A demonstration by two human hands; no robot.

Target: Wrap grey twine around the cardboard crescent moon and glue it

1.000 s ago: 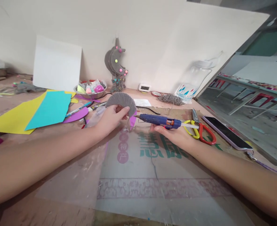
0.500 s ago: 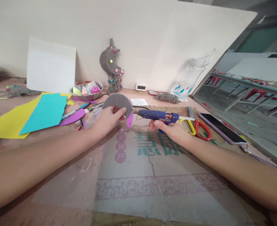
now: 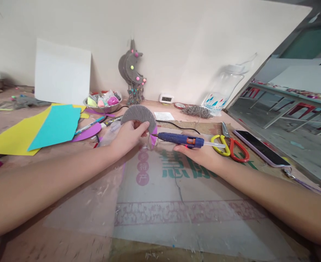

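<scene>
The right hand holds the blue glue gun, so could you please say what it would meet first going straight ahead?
Most likely the purple end of the grey-wrapped crescent in the left hand; the glue gun has its nozzle apparently right at it, though depth is unclear.

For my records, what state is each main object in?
Grey yarn-covered crescent: held, purple tip bare
Blue plastic glue gun: held, red light lit
Metal scissors with yellow and red handles: lying flat
Lilac-edged rectangular phone: screen dark
White rectangular clock: display on
Round metal bowl: filled
</scene>
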